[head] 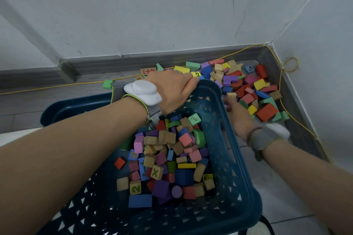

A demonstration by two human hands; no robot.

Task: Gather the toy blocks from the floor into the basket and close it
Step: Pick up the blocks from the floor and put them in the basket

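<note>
A dark blue plastic basket (236, 170) stands tilted in front of me, with many coloured wooden blocks (172, 160) piled inside. My left hand (172, 89) grips the basket's far rim. Beside the basket on the right, my right hand (236, 112) reaches into a heap of loose blocks (254, 86) on the floor in the corner; it is blurred and its fingers are among the blocks. The basket's dark blue lid (76, 105) lies flat on the floor to the left, behind my left forearm.
White walls meet in a corner at the right, with a grey skirting board (133, 59) along the floor. A thin yellow cable (282, 86) runs along the skirting and around the blocks. A green block (107, 84) lies alone left of the basket.
</note>
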